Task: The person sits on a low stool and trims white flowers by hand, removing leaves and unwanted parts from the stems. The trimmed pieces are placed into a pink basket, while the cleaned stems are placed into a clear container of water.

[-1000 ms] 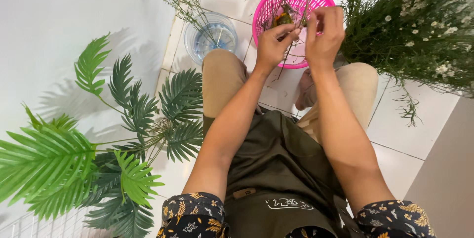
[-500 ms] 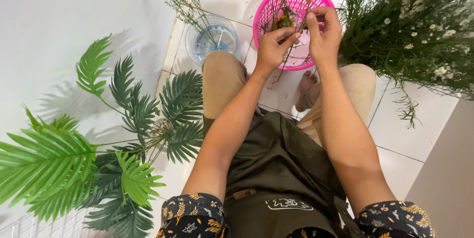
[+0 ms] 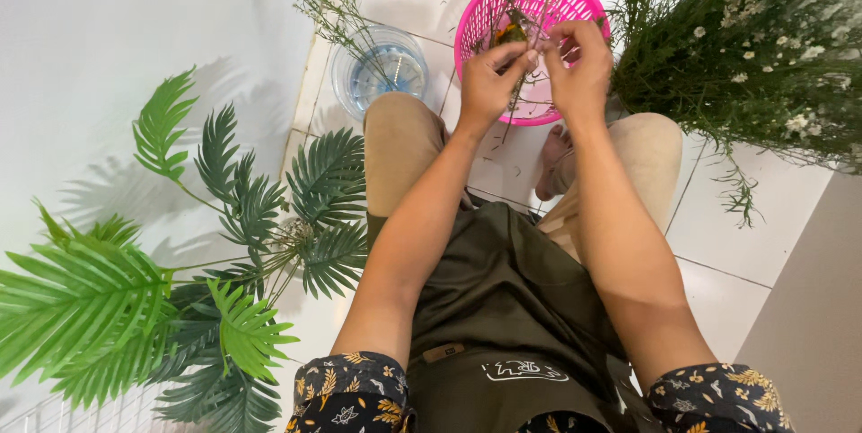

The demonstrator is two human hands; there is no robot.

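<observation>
1. We see our left hand [image 3: 489, 83] in the upper middle of the frame, its fingers pinched shut on a thin flower stem [image 3: 516, 92] that runs down past the palm.
2. Our right hand [image 3: 579, 69] sits just beside it, touching it at the fingertips, and it too is closed on the upper part of the same stem.
3. The stem is held directly over the pink plastic basket [image 3: 476, 24], which stands on the white tiled floor [image 3: 727, 217] at the top centre; loose stems and trimmings lie inside it.
4. Left of the basket, we find a clear glass vase [image 3: 382, 74] holding water and a sprig of small white flowers that leans toward the upper left.
5. A dense bunch of small white flowers [image 3: 745, 47] fills the upper right, just beside our right hand.
6. Large green palm-like leaves [image 3: 180, 280] spread across the lower left.
7. Our knees in tan trousers flank the hands, and a dark green apron [image 3: 503, 307] covers the lap at the lower centre.
</observation>
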